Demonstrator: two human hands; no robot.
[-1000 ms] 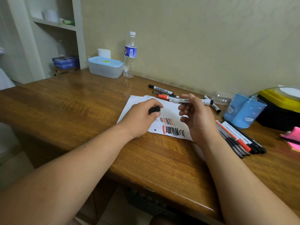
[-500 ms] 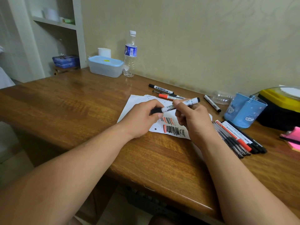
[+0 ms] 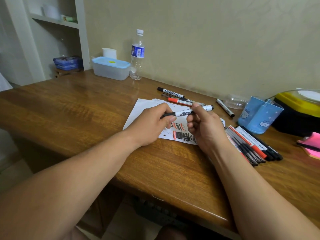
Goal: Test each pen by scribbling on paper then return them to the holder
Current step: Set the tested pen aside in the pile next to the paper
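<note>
Tabletop (image 3: 83,108) of glossy brown wood fills the middle of the frame, backed by a plain beige wall (image 3: 207,40). At centre a sheet of paper (image 3: 136,115) marked with black and red scribbles lies flat on it. Above the paper both hands hold one white marker (image 3: 185,113) roughly level. The left hand (image 3: 150,123) pinches its black left end, and the right hand (image 3: 206,129) pinches the barrel between thumb and forefinger. The blue holder (image 3: 259,116) stands at right centre, apart from the marker, with a row of pens (image 3: 251,144) lying on the wood just below it. Several loose markers (image 3: 173,93) lie past the paper's far edge. A water bottle (image 3: 137,54) and a lidded plastic box (image 3: 110,69) stand by the wall at upper centre. White shelves (image 3: 55,19) occupy the upper left.
</note>
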